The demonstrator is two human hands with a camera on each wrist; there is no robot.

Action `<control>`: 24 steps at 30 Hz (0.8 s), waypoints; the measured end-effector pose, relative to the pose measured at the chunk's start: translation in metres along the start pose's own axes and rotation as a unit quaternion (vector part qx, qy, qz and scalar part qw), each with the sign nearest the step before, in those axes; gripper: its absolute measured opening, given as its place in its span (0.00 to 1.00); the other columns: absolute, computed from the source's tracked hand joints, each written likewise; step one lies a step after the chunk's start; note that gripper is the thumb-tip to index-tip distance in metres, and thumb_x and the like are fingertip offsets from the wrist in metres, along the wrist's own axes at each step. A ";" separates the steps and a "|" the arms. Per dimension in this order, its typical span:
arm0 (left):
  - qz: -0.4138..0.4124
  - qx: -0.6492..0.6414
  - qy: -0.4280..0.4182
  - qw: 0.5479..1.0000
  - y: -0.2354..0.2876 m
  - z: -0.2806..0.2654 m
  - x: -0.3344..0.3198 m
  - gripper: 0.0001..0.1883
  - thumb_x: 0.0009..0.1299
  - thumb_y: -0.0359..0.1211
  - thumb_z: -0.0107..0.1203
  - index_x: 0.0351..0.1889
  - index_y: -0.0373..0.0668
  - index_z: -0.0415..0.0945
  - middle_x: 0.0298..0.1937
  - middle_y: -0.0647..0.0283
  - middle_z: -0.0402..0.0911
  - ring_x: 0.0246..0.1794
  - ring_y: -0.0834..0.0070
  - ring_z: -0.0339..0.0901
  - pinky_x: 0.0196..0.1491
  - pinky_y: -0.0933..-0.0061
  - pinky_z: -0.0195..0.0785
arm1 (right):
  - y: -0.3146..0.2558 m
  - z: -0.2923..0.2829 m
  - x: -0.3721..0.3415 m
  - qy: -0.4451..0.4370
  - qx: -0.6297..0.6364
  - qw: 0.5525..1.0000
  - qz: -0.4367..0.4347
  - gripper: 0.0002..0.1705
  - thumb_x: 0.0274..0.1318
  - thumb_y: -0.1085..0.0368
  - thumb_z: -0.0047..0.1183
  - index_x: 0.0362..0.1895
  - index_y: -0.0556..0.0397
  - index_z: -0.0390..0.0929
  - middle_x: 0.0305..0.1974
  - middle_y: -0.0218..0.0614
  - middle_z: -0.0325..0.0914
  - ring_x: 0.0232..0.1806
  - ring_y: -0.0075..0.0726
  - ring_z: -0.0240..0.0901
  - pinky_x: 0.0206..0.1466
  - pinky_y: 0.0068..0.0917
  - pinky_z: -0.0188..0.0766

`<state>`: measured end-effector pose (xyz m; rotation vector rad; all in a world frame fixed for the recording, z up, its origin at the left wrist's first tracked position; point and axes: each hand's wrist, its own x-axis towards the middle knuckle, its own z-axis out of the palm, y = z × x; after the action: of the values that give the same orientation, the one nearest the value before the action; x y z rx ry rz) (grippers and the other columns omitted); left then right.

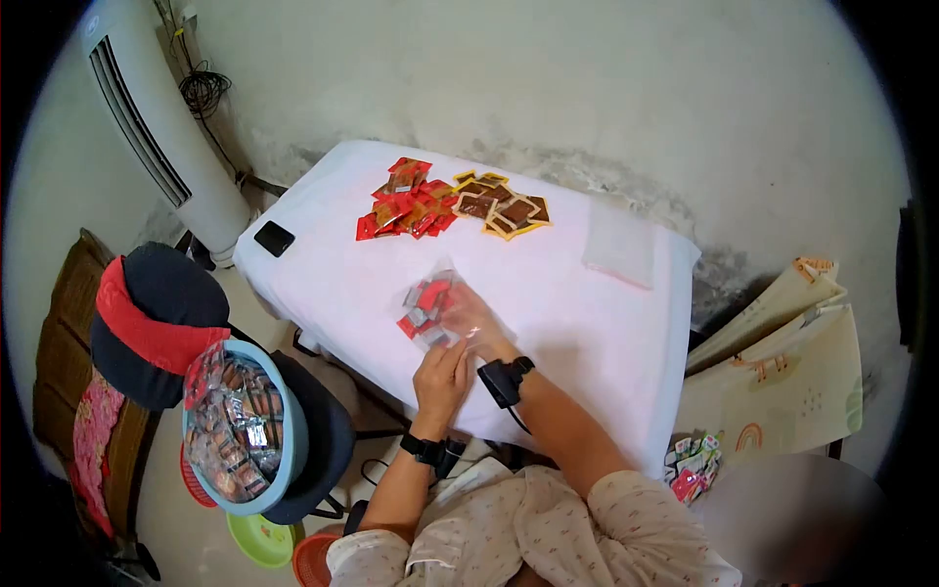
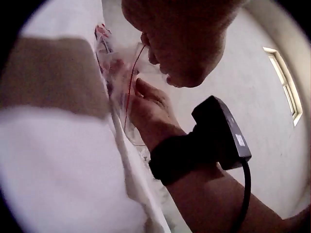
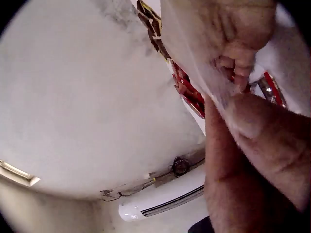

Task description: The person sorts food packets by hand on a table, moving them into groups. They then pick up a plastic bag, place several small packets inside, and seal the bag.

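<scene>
A clear plastic bag (image 1: pixel 446 268) lies over the white-covered table, with several small red and grey packets (image 1: pixel 424 315) inside. My right hand (image 1: pixel 473 315) reaches into the bag, its fingers by the packets and partly hidden by plastic. At the bag's near edge, my left hand (image 1: pixel 442 380) pinches the plastic between thumb and fingers. A thin red line (image 2: pixel 130 90) runs along the bag in the left wrist view. Seen from the right wrist, the cloudy film (image 3: pixel 194 53) stretches across the hands, and whether the right fingers grip a packet I cannot tell.
Red packets (image 1: pixel 416 207) and brown packets with yellow edges (image 1: pixel 504 207) are piled at the table's back. A black phone (image 1: pixel 274 239) lies at left, flat clear bags (image 1: pixel 619 245) at right. A blue tub (image 1: pixel 296 430) of wrapped packets stands on a chair beside the table.
</scene>
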<state>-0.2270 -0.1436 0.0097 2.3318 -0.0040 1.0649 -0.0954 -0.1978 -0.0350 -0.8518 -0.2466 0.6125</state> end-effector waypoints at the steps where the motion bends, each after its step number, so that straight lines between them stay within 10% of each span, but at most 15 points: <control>1: -0.001 0.001 -0.001 1.000 0.001 -0.002 -0.002 0.13 0.59 0.27 0.58 0.43 0.43 0.79 0.24 0.61 0.72 0.26 0.64 0.72 0.28 0.67 0.67 | -0.002 -0.002 -0.009 0.005 0.062 0.998 -0.003 0.27 0.58 0.65 0.50 0.62 0.51 0.61 0.51 0.37 0.69 0.44 0.30 0.71 0.46 0.30 0.72; 5: -0.040 -0.007 -0.046 0.998 0.007 -0.014 -0.011 0.19 0.60 0.27 0.55 0.51 0.40 0.73 0.42 0.53 0.72 0.44 0.57 0.69 0.46 0.64 0.65 | 0.016 -0.028 -0.042 -0.016 -0.041 0.999 0.013 0.26 0.55 0.66 0.52 0.59 0.53 0.64 0.50 0.37 0.70 0.46 0.28 0.69 0.48 0.31 0.71; 7: -0.044 -0.021 -0.052 0.997 -0.004 -0.018 -0.022 0.21 0.62 0.27 0.53 0.55 0.38 0.70 0.51 0.49 0.69 0.52 0.55 0.66 0.52 0.66 0.63 | 0.025 -0.043 -0.061 -0.055 -0.376 0.915 -0.137 0.21 0.53 0.66 0.54 0.53 0.54 0.68 0.45 0.35 0.73 0.42 0.33 0.71 0.41 0.27 0.71; 11: -0.222 -0.050 -0.020 0.973 -0.062 -0.005 -0.024 0.32 0.62 0.31 0.53 0.65 0.35 0.57 0.64 0.42 0.58 0.65 0.50 0.55 0.65 0.62 0.50 | -0.055 -0.001 -0.128 -0.070 -0.645 0.757 -0.078 0.23 0.49 0.64 0.56 0.51 0.57 0.70 0.44 0.43 0.72 0.47 0.45 0.68 0.48 0.35 0.67; 13: -0.249 -0.045 -0.052 0.966 -0.063 -0.004 -0.007 0.33 0.63 0.31 0.53 0.66 0.35 0.54 0.64 0.40 0.55 0.66 0.48 0.53 0.66 0.62 0.48 | -0.051 -0.020 -0.124 0.083 -0.644 0.654 -0.388 0.24 0.46 0.63 0.59 0.49 0.56 0.71 0.42 0.45 0.71 0.47 0.53 0.66 0.50 0.42 0.63; 14: -0.243 -0.049 -0.065 0.967 -0.074 0.003 -0.005 0.34 0.63 0.29 0.52 0.67 0.36 0.52 0.65 0.39 0.53 0.66 0.48 0.53 0.67 0.62 0.48 | -0.060 -0.017 -0.120 0.111 -0.649 0.635 -0.404 0.26 0.43 0.62 0.61 0.49 0.55 0.72 0.43 0.47 0.71 0.47 0.53 0.66 0.52 0.45 0.61; 24: -0.177 -0.073 -0.121 0.974 -0.077 0.053 0.033 0.27 0.63 0.24 0.48 0.62 0.37 0.61 0.65 0.42 0.56 0.64 0.49 0.58 0.64 0.64 0.53 | -0.043 -0.068 -0.109 0.063 -0.687 0.667 -0.282 0.19 0.49 0.68 0.53 0.49 0.49 0.75 0.34 0.36 0.73 0.38 0.43 0.68 0.41 0.40 0.64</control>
<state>-0.1497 -0.0978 -0.0334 2.2067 0.2236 0.5827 -0.1351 -0.3268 -0.0418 -2.1553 -0.8642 -0.3919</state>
